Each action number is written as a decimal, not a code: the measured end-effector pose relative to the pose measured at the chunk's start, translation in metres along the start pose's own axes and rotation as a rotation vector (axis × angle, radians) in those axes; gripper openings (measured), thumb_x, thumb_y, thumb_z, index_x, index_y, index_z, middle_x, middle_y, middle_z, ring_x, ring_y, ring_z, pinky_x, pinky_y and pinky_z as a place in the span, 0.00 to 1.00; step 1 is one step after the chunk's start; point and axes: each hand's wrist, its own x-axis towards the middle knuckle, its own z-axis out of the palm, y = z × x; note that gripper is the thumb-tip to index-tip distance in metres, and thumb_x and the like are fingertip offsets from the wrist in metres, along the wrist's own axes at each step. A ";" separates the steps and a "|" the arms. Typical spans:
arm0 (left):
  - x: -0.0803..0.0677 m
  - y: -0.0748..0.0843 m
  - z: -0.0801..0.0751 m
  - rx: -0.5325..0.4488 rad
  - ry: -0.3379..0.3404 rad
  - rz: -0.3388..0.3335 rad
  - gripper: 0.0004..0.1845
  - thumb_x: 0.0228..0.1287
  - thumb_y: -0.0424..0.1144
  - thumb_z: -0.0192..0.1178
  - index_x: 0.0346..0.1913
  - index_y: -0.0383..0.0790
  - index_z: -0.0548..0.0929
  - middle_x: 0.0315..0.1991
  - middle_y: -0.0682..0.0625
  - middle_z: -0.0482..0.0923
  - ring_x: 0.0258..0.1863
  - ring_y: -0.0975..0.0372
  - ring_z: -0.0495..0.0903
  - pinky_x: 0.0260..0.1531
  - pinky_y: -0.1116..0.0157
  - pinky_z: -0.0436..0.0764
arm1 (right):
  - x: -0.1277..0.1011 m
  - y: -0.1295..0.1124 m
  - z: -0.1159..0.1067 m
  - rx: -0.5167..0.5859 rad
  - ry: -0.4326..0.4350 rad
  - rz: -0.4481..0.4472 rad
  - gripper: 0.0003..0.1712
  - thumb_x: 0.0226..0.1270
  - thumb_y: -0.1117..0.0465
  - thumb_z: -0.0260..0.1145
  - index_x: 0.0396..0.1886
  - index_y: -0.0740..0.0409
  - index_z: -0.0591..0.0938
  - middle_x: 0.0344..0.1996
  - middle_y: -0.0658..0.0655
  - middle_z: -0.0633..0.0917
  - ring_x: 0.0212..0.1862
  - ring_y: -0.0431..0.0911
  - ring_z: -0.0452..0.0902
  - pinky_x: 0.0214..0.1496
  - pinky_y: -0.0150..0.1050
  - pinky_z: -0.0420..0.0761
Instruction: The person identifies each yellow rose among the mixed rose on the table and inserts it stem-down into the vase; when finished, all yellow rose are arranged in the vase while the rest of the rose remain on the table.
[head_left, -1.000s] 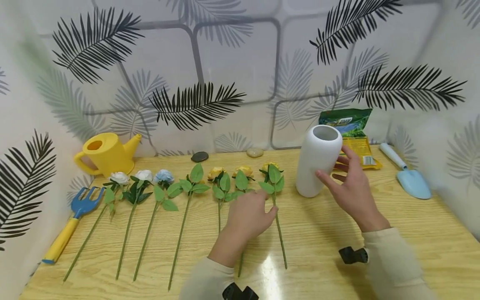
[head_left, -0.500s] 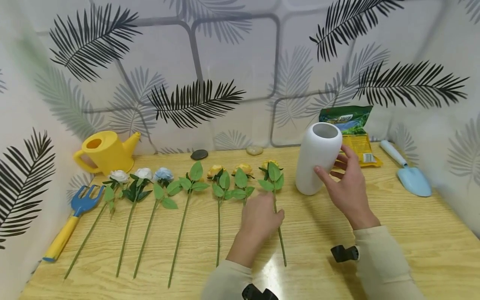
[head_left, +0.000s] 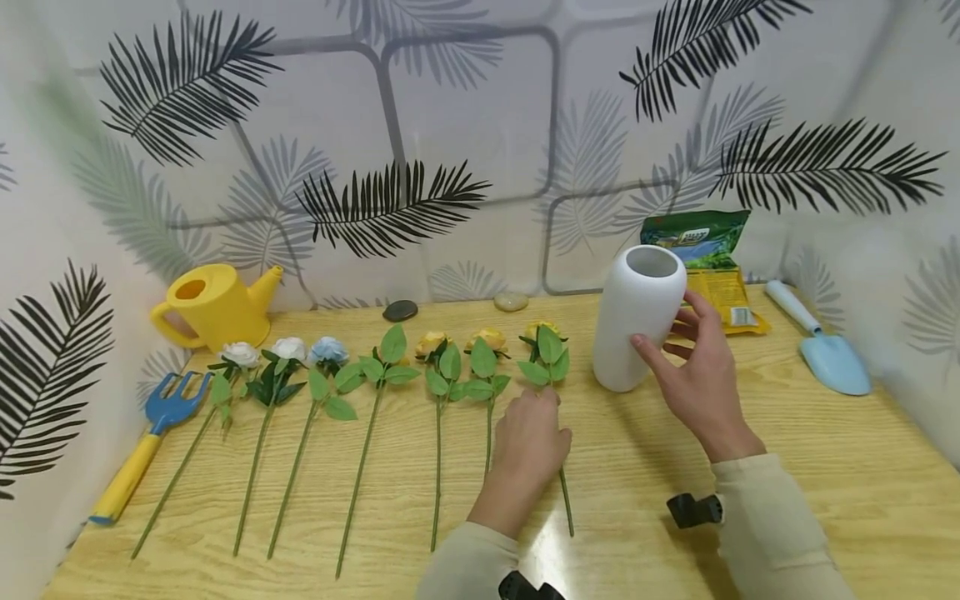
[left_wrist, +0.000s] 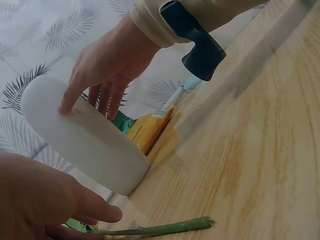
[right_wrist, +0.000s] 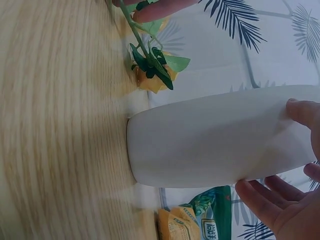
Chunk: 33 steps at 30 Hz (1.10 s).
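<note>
Steadying white vase [head_left: 636, 321] (upright): right hand [head_left: 693, 367]; left hand [head_left: 531, 437] on rose stem [head_left: 564, 492]

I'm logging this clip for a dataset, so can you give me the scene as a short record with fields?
left hand: rests on the stem of the rightmost yellow rose
right hand: fingertips touch the white vase, fingers spread
vase: upright on the wooden table
other flowers: row of stems lying flat
tools: yellow watering can, blue rake, blue trowel
</note>
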 end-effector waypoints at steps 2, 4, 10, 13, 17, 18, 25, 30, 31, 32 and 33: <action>0.001 0.001 0.002 0.020 -0.001 0.008 0.16 0.60 0.34 0.69 0.52 0.38 0.85 0.45 0.42 0.83 0.40 0.52 0.83 0.29 0.59 0.83 | 0.001 0.000 0.000 -0.002 -0.001 -0.001 0.46 0.69 0.54 0.69 0.79 0.55 0.54 0.67 0.68 0.72 0.63 0.63 0.74 0.61 0.61 0.79; 0.001 0.002 0.003 0.042 0.000 0.018 0.15 0.60 0.34 0.69 0.50 0.37 0.85 0.44 0.42 0.83 0.39 0.52 0.82 0.28 0.60 0.83 | 0.001 0.000 0.000 -0.002 -0.002 -0.001 0.47 0.69 0.54 0.69 0.79 0.55 0.54 0.67 0.68 0.72 0.63 0.63 0.74 0.60 0.61 0.79; 0.002 0.003 0.007 0.075 0.019 0.036 0.13 0.60 0.31 0.68 0.49 0.35 0.85 0.39 0.42 0.81 0.35 0.53 0.82 0.26 0.62 0.81 | 0.000 0.001 -0.001 -0.006 0.000 -0.007 0.47 0.69 0.54 0.70 0.79 0.55 0.54 0.66 0.68 0.73 0.63 0.62 0.75 0.60 0.61 0.79; 0.002 0.003 0.007 0.047 0.013 0.023 0.15 0.60 0.28 0.66 0.51 0.33 0.84 0.39 0.40 0.81 0.34 0.51 0.83 0.23 0.62 0.81 | 0.000 0.001 -0.001 -0.006 -0.002 -0.010 0.47 0.69 0.53 0.69 0.79 0.55 0.55 0.66 0.68 0.73 0.63 0.62 0.75 0.60 0.62 0.79; 0.003 0.002 0.008 -0.011 0.010 0.002 0.15 0.61 0.24 0.63 0.52 0.30 0.82 0.41 0.38 0.80 0.32 0.47 0.85 0.22 0.62 0.82 | 0.001 0.002 0.000 -0.007 -0.001 -0.020 0.47 0.69 0.54 0.69 0.79 0.56 0.55 0.66 0.68 0.73 0.63 0.62 0.75 0.59 0.62 0.80; 0.003 0.002 0.007 -0.022 0.015 0.000 0.16 0.61 0.23 0.63 0.52 0.29 0.82 0.41 0.38 0.80 0.33 0.47 0.85 0.23 0.61 0.83 | 0.001 0.002 0.000 -0.008 -0.001 -0.022 0.46 0.69 0.54 0.69 0.79 0.56 0.55 0.66 0.68 0.73 0.63 0.62 0.75 0.59 0.62 0.80; 0.005 0.000 0.005 -0.052 0.066 0.024 0.10 0.57 0.20 0.62 0.42 0.28 0.83 0.34 0.39 0.80 0.34 0.45 0.85 0.26 0.60 0.85 | 0.001 0.002 0.000 -0.007 -0.002 -0.018 0.46 0.69 0.55 0.69 0.79 0.56 0.54 0.66 0.69 0.72 0.63 0.63 0.74 0.60 0.62 0.79; 0.006 -0.003 0.003 -0.079 0.077 0.015 0.12 0.55 0.19 0.63 0.43 0.29 0.85 0.37 0.38 0.82 0.35 0.44 0.86 0.30 0.58 0.86 | 0.001 0.002 0.000 -0.009 -0.006 -0.017 0.46 0.70 0.55 0.69 0.79 0.56 0.54 0.67 0.69 0.72 0.63 0.63 0.74 0.60 0.62 0.79; 0.006 -0.003 0.002 -0.090 0.072 0.007 0.13 0.56 0.19 0.63 0.45 0.30 0.85 0.39 0.37 0.83 0.36 0.44 0.86 0.31 0.58 0.86 | 0.001 0.002 0.000 -0.009 -0.007 -0.017 0.46 0.70 0.55 0.69 0.79 0.56 0.54 0.67 0.69 0.72 0.63 0.63 0.74 0.60 0.62 0.79; 0.006 -0.003 0.001 -0.102 0.065 -0.001 0.15 0.57 0.20 0.63 0.47 0.30 0.85 0.41 0.37 0.83 0.37 0.44 0.86 0.33 0.58 0.86 | 0.001 0.002 0.000 -0.009 -0.008 -0.019 0.46 0.70 0.55 0.69 0.79 0.56 0.54 0.67 0.69 0.71 0.63 0.63 0.74 0.60 0.62 0.79; 0.006 -0.003 0.000 -0.112 0.059 -0.007 0.15 0.58 0.20 0.63 0.49 0.30 0.85 0.42 0.37 0.83 0.38 0.44 0.86 0.34 0.58 0.87 | 0.001 0.002 0.000 -0.009 -0.009 -0.020 0.46 0.70 0.55 0.69 0.79 0.56 0.54 0.67 0.69 0.71 0.64 0.63 0.74 0.60 0.62 0.79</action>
